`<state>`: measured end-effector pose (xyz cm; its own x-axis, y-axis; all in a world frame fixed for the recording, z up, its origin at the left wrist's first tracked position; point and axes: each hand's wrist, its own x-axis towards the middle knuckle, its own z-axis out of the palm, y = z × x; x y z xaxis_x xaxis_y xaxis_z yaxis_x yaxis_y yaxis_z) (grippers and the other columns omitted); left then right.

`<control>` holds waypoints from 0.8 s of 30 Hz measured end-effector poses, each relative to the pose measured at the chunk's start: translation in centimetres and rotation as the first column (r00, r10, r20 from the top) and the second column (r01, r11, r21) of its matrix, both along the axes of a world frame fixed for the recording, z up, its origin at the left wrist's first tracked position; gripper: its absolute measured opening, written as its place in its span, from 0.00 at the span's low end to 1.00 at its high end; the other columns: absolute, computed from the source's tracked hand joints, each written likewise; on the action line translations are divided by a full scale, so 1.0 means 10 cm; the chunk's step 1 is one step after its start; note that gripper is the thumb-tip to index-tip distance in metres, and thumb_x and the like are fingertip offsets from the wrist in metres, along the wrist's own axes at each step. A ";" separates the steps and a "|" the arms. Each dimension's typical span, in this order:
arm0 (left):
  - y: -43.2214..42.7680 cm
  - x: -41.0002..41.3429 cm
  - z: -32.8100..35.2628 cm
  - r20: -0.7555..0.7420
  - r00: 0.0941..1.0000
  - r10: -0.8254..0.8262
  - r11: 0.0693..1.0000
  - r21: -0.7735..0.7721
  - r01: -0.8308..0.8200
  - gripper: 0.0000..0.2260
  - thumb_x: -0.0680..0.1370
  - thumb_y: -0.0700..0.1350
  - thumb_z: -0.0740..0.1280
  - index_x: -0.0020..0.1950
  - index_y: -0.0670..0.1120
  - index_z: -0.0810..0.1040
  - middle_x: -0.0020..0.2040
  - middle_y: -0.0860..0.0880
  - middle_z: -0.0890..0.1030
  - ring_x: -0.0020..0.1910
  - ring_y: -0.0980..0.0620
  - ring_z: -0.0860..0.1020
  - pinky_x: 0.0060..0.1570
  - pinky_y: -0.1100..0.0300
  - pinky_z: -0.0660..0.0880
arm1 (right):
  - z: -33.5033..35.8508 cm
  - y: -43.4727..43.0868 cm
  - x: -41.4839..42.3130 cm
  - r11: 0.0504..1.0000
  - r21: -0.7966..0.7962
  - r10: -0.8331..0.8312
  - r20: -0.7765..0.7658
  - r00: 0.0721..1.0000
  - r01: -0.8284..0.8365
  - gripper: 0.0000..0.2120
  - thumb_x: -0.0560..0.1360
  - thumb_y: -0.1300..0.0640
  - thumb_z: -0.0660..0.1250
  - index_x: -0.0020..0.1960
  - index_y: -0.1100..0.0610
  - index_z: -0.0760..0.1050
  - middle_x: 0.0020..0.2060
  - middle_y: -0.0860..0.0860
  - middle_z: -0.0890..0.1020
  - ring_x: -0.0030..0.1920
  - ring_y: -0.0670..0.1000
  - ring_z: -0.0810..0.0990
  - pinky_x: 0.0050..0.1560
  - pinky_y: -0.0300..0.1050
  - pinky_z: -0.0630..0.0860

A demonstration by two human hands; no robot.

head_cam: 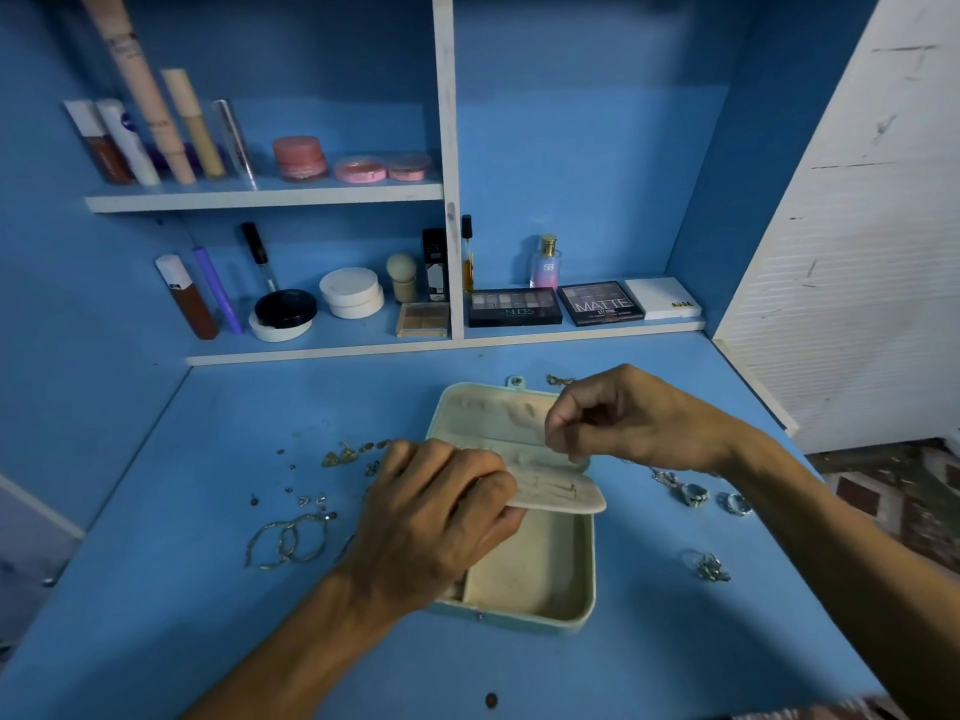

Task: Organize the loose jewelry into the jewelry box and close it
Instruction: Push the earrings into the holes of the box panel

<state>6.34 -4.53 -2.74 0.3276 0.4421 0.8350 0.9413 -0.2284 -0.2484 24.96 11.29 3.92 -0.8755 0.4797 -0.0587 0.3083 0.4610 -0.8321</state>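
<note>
A pale mint jewelry box (584, 574) lies open on the blue desk, its cream lid (488, 407) flat behind it. My left hand (436, 517) grips the inner cream flap (566, 493) and holds it raised over the tray. My right hand (634, 418) hovers over the lid with thumb and fingers pinched together; what it pinches is too small to see. Loose jewelry lies on both sides: large silver hoops (285, 543), gold earrings (340, 455) and small studs (291, 491) to the left, silver rings (693, 493) and a silver cluster (711, 566) to the right.
Shelves at the back carry makeup: dark palettes (514, 306), round compacts (353, 291), tubes (184, 298) and a perfume bottle (545, 262). A white slatted panel (857, 252) borders the desk on the right. A gold chain (560, 379) lies behind the box.
</note>
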 end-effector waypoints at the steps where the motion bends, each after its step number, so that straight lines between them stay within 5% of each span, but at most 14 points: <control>1: 0.00 0.01 0.00 0.001 1.000 -0.003 1.000 0.001 0.003 0.11 0.76 0.48 0.74 0.47 0.48 0.72 0.41 0.51 0.82 0.36 0.48 0.75 0.35 0.52 0.68 | 0.01 -0.02 0.03 0.999 -0.035 0.007 -0.005 1.000 -0.007 0.04 0.76 0.63 0.72 0.45 0.56 0.84 0.39 0.49 0.84 0.40 0.45 0.80 0.43 0.38 0.75; 24: 0.01 -0.01 -0.01 -0.011 0.999 -0.031 0.999 -0.013 0.031 0.10 0.77 0.49 0.74 0.47 0.48 0.73 0.42 0.52 0.83 0.35 0.48 0.78 0.35 0.51 0.70 | 0.03 -0.13 -0.06 0.993 0.018 0.117 0.080 0.990 -0.119 0.09 0.74 0.68 0.69 0.46 0.55 0.84 0.40 0.46 0.85 0.41 0.44 0.80 0.47 0.40 0.79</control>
